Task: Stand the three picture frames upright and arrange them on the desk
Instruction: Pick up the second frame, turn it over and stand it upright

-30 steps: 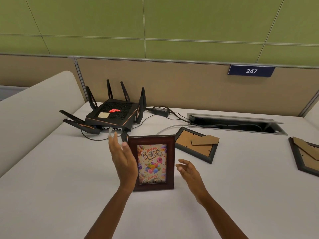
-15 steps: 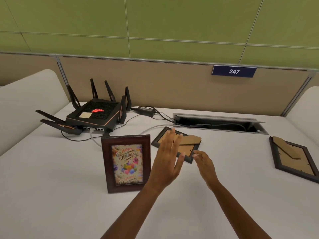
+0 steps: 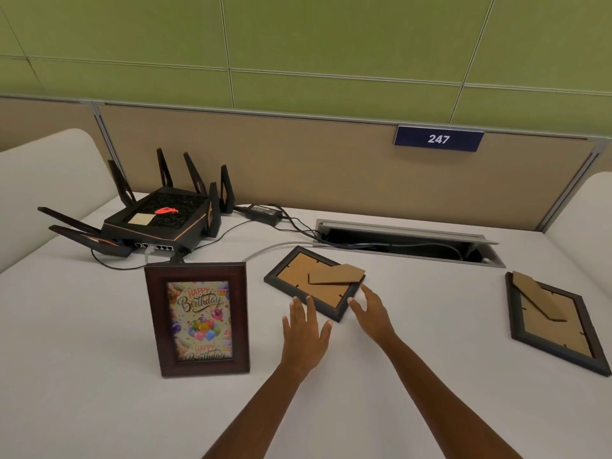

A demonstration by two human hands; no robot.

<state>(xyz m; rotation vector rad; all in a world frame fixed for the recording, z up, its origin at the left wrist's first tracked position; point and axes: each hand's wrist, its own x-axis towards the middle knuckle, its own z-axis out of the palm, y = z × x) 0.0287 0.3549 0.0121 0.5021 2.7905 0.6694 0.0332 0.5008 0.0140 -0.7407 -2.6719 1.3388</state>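
A dark red-brown frame (image 3: 197, 319) with a "Happy Birthday" picture stands upright on the white desk (image 3: 82, 376), left of centre. A second, black frame (image 3: 308, 279) lies face down in the middle, its cardboard back and stand showing. My left hand (image 3: 305, 331) is flat and open, fingertips at that frame's near edge. My right hand (image 3: 371, 309) is open at the frame's near right corner. Neither hand holds anything. A third black frame (image 3: 556, 321) lies face down at the right.
A black router (image 3: 159, 220) with several antennas sits at the back left, with cables and a power brick (image 3: 263, 213) trailing to an open cable slot (image 3: 407, 241) at the back. A beige partition with a "247" sign (image 3: 438, 139) bounds the desk.
Both hands have left the upright birthday frame and moved right to the near edge of the middle face-down frame. The view has shifted right.
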